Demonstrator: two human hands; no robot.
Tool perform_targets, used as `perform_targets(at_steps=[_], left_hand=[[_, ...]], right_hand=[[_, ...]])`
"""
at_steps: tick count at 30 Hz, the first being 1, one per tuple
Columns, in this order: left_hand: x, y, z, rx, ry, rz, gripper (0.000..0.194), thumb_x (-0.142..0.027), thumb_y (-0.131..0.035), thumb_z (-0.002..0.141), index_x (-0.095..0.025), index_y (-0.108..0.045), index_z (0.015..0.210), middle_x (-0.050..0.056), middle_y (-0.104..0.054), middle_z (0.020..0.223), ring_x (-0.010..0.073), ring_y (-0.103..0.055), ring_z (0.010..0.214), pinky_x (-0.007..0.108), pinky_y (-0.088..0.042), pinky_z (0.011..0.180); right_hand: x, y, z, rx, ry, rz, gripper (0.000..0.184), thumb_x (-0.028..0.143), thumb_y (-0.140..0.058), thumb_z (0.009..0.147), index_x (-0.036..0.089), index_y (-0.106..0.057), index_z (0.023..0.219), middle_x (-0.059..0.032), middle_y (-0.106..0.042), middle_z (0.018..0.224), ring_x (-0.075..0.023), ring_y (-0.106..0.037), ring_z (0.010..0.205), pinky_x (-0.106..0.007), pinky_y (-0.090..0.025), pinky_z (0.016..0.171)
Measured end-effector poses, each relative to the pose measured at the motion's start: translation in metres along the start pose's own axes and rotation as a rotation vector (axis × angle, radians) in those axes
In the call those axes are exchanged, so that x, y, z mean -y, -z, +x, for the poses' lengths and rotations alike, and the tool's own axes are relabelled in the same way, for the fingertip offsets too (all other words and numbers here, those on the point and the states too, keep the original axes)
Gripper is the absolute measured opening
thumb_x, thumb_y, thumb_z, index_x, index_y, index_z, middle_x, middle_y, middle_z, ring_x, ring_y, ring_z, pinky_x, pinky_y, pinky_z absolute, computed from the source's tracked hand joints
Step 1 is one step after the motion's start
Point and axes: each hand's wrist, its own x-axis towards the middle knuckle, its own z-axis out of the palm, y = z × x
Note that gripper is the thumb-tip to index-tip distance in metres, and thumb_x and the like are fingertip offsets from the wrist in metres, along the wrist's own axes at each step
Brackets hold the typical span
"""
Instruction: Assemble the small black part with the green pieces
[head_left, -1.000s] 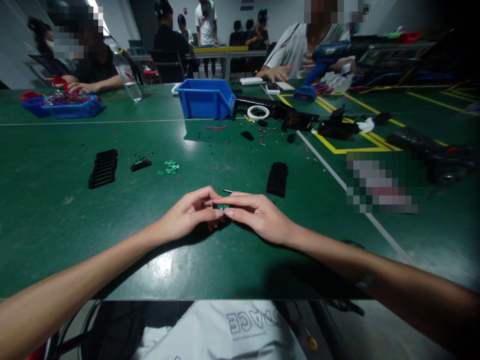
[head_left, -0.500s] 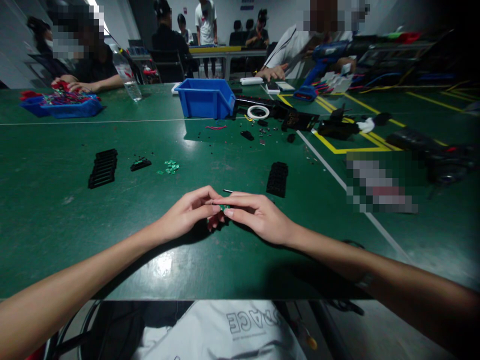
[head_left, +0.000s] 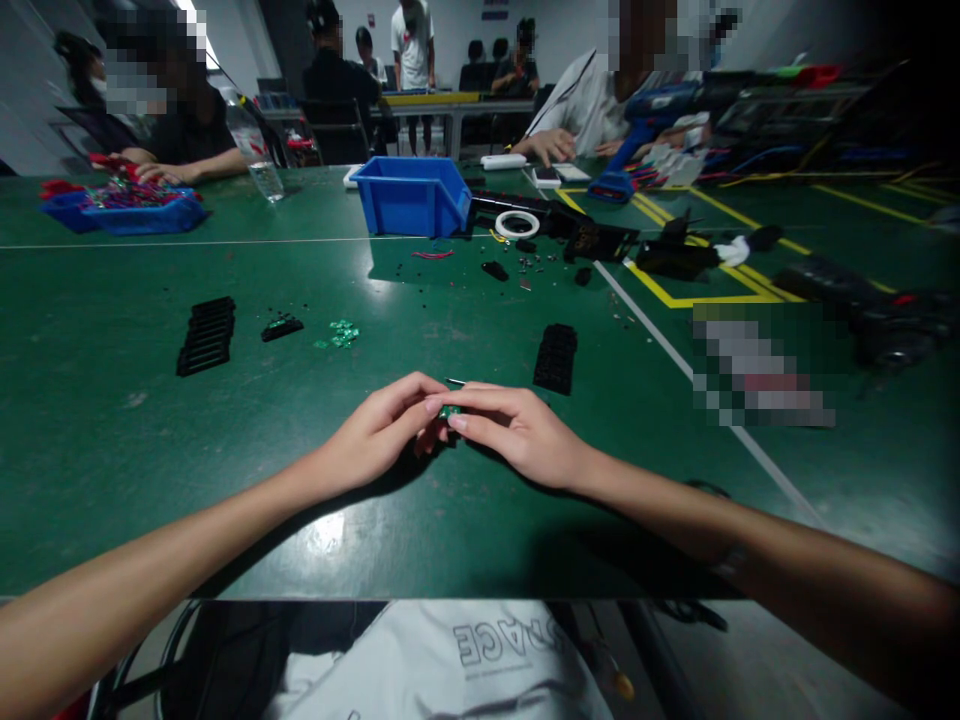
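Observation:
Between the fingertips of both hands is a small green circuit board (head_left: 449, 411), mostly covered by fingers. My left hand (head_left: 382, 425) is closed, thumb and fingers pinching the board from the left. From the right, my right hand (head_left: 525, 430) pinches the same board between thumb and forefinger. A thin metal tip (head_left: 455, 381) shows just behind the right fingers; the rest of it is hidden. Ahead to the left lie a pile of small green boards (head_left: 343, 334) and a black part with bits on it (head_left: 282, 327). A black ribbed stack (head_left: 556, 358) lies beyond my right hand.
A slatted black stack (head_left: 206, 336) lies left on the green table (head_left: 225, 430). Farther back stand a blue bin (head_left: 409, 200), a tape roll (head_left: 517, 224), a bottle (head_left: 262, 170) and a tray of wires (head_left: 146, 210). A cordless drill (head_left: 637, 130) stands right. Co-workers sit opposite.
My left thumb has shifted up slightly over the board, and the fingers have moved a little. The right hand stays almost still. Across the table, a co-worker's hand has moved.

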Motion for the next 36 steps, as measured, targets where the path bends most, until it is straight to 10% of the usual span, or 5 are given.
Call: perform_targets(at_steps=[18, 36], left_hand=[[-0.001, -0.008, -0.003, -0.091, -0.061, 0.173, 0.034, -0.039, -0.043, 0.105, -0.017, -0.06, 0.126, 0.004, -0.065, 0.093, 0.0134, -0.057, 0.077, 0.023, -0.046, 0.068], [-0.004, -0.015, -0.003, -0.172, -0.148, 0.226, 0.033, -0.034, -0.04, 0.107, -0.017, -0.058, 0.13, 0.006, -0.066, 0.108, 0.0152, -0.06, 0.092, 0.026, -0.048, 0.081]], right_hand=[[-0.004, -0.004, 0.0, -0.028, 0.027, -0.108, 0.035, 0.025, -0.057, 0.099, 0.026, -0.07, 0.131, -0.007, -0.073, 0.121, -0.0242, -0.065, 0.118, -0.044, -0.044, 0.108], [-0.002, -0.017, -0.003, -0.146, 0.025, -0.062, 0.032, 0.027, -0.04, 0.107, 0.02, -0.063, 0.128, -0.006, -0.068, 0.101, -0.0163, -0.063, 0.088, -0.031, -0.051, 0.08]])
